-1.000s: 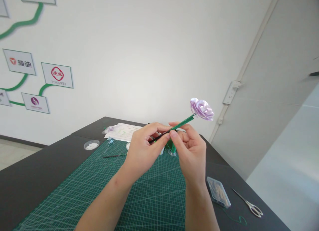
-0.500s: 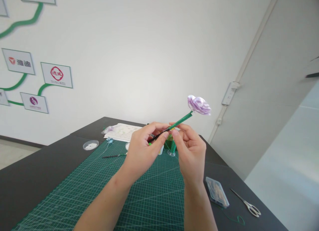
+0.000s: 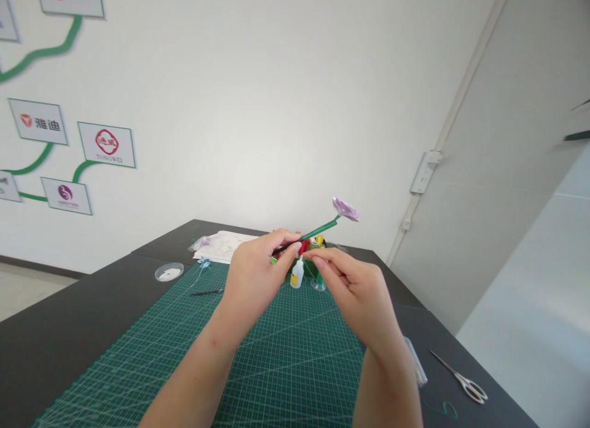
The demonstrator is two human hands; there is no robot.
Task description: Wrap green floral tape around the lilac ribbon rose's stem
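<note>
Your left hand (image 3: pixel 258 268) is closed, thumb against fingers, on the dark lower end of a thin green-wrapped stem (image 3: pixel 319 230) topped by a pale purple ribbon flower (image 3: pixel 345 209), tilted up to the right above the green gridded cutting mat (image 3: pixel 295 348). Your right hand (image 3: pixel 357 286) pinches thumb to forefinger just beside it; whether anything is between them, you cannot tell. Beyond stands a small white glue bottle with a yellow label (image 3: pixel 297 273).

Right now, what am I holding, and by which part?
Your left hand holds the purple flower at the dark end below its green stem; whether your right hand pinches anything cannot be told.
</note>
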